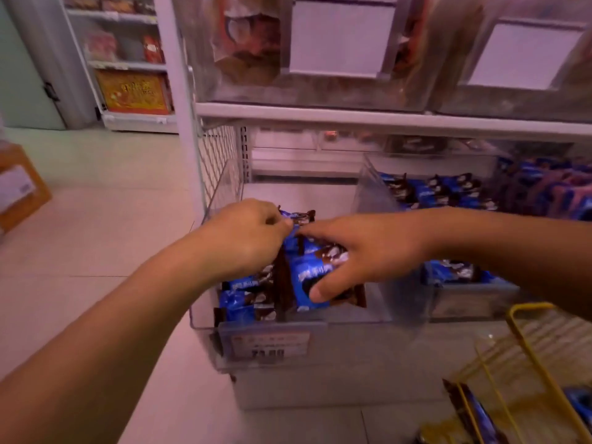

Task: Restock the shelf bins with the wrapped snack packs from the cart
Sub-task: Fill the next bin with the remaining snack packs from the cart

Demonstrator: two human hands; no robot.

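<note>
Scene: a person reaches with both bare hands into a clear plastic shelf bin point(205, 325) on the lower level of a shop shelf.
Left hand point(246, 238): fingers curled, its grip pinching the dark crimped end of a blue snack pack point(298, 217) that stands on edge at the back of the pile.
Right hand point(368, 251): fingers spread and curved over a second blue pack point(307, 277), the thumb pressed on its front face and the forefinger pointing left toward the left hand; this grip holds the pack against the pile.
Snack packs: blue wrappers with dark brown ends, piled at the front and left of the bin; several more lie flat under the left wrist point(246, 302).
Bin front: a price label point(269, 346) hangs there, its print blurred.
Neighbouring bins: a clear divider point(374, 190) separates this bin from the next bin point(474, 302) to the right, which holds the same blue packs front and back.
Cart: the yellow wire frame point(538, 357) shows at lower right, with more blue packs point(480, 411) inside it.
Upper shelf: clear bins with blank white label holders point(339, 36).
Floor: pale tiles; a cardboard box point(19, 187) stands at far left.
</note>
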